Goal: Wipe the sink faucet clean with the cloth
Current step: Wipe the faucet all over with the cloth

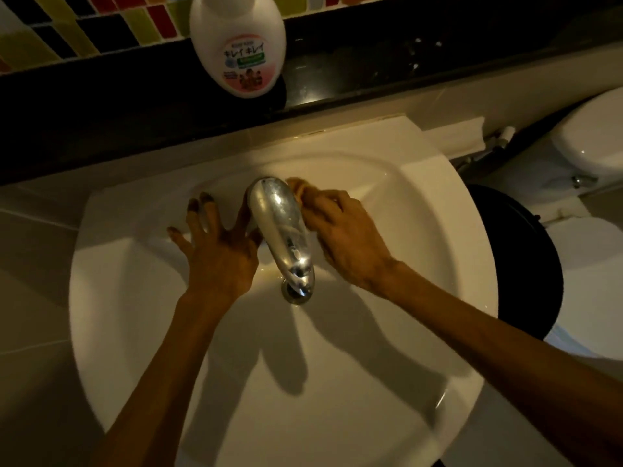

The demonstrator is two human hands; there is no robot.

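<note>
The wiping was under way: the right hand [340, 237] pinched the cloth [298, 190] against the faucet [281, 227], which stood between both hands. The left hand [215, 251], fingers spread wide, steadied its other side. Next, probably a stroke toward the spout.

Dim bathroom: multicoloured wall tiles [101, 25] above a black ledge [135, 106] (1 soap bottle [237, 45] on it), white toilet [593, 143] right.
</note>
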